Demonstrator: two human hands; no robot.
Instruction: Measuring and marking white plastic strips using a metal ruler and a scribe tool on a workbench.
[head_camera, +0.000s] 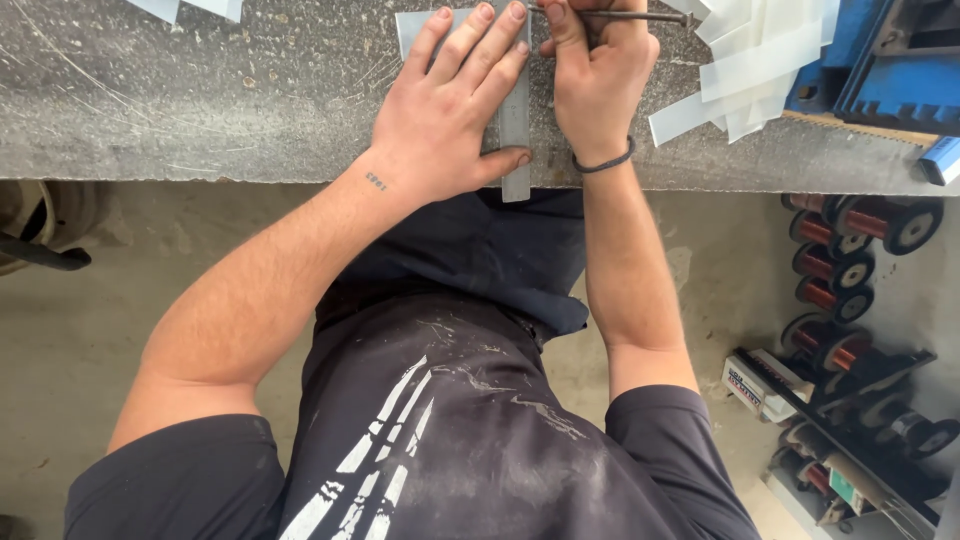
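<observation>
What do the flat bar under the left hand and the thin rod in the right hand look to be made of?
Flat bar: probably metal, dull grey with a faint sheen and straight edges. Thin rod pinched by the right hand: likely steel, dark and slim. The left hand presses on the bar.

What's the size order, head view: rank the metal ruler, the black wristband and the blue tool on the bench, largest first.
1. Blue tool, though partly cut off by the frame edge.
2. Metal ruler, partly covered by the left hand.
3. Black wristband on the right hand.

Left hand (450, 115) on strip (515, 130), right hand (598, 85) beside.
</observation>
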